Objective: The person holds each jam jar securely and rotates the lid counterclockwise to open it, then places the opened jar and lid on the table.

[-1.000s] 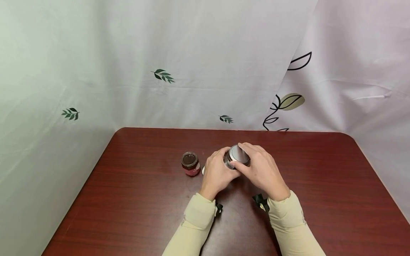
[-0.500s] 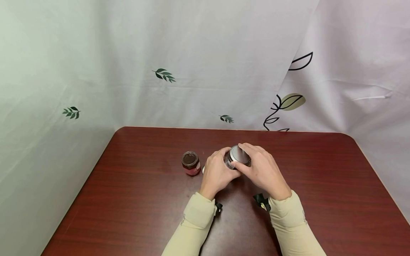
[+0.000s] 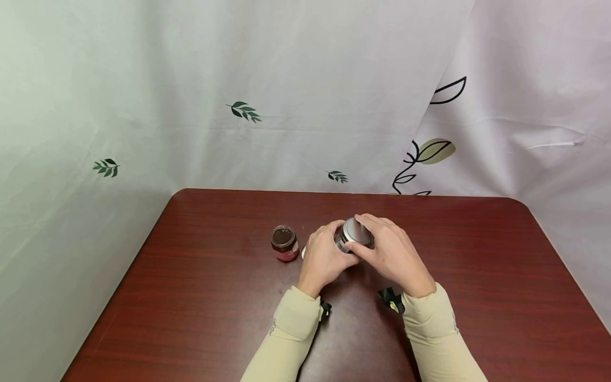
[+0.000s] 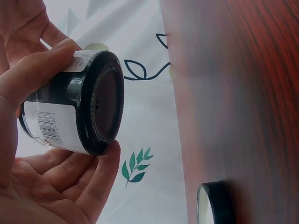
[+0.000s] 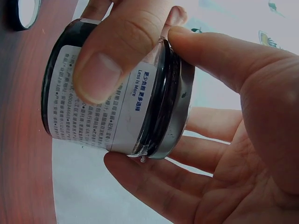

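A dark glass jar with a silver lid (image 3: 357, 232) is held off the table between both hands. My left hand (image 3: 325, 260) grips the jar body; in the left wrist view the jar (image 4: 51, 123) shows its dark round base and a barcode label, with the thumb pressed along its side. Around the lid curls my right hand (image 3: 393, 255), thumb on the near edge and fingers on the far edge. In the right wrist view, the jar (image 5: 100, 126) bears a white printed label, and the silver lid (image 5: 180, 112) sits on its mouth, with a clear film scrap at the rim.
A second jar (image 3: 284, 244), with a dark top and reddish lower part, stands left of my left hand. Near it lies a loose round lid (image 4: 216, 205), pale inside and dark outside, mostly hidden in the head view. Behind the reddish-brown table (image 3: 215, 307) hangs a white curtain (image 3: 296, 79).
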A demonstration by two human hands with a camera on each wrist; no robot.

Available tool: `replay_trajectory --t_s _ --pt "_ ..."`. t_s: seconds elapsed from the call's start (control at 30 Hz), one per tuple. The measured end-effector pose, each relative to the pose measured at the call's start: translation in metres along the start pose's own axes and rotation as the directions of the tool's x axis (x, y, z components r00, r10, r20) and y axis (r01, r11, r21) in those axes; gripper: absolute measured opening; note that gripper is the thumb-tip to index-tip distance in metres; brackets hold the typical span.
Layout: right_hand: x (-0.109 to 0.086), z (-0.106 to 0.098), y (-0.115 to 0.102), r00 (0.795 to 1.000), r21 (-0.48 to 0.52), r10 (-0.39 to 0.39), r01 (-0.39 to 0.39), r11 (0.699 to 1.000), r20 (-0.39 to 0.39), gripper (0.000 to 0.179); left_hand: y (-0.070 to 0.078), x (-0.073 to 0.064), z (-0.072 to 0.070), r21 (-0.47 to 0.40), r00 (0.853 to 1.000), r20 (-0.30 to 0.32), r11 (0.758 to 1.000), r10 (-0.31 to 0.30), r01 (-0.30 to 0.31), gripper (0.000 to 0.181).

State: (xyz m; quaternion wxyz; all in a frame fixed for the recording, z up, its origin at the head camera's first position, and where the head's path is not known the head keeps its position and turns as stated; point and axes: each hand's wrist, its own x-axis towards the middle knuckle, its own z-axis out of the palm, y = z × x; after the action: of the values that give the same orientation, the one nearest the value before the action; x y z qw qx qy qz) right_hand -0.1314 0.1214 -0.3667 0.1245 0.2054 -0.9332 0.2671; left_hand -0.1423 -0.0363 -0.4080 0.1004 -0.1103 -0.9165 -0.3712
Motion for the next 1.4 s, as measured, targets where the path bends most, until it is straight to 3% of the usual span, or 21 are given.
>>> replay_trajectory --t_s 1.0,1.4 --pt "0.0013 -0.0027 0.0047 0.997 0.031 -0.062 0.061 0.998 0.035 0.052 -0.0006 -0.0002 0.0006 0.0 1.0 0.03 1.0 0.009 -0.009 0.067" --pt "0.0012 -0.0029 0.0057 0.997 0.051 -0.07 0.068 0.996 0.042 0.053 -0.001 0.0 0.0011 0.004 0.998 0.041 0.999 0.044 -0.044 0.07"
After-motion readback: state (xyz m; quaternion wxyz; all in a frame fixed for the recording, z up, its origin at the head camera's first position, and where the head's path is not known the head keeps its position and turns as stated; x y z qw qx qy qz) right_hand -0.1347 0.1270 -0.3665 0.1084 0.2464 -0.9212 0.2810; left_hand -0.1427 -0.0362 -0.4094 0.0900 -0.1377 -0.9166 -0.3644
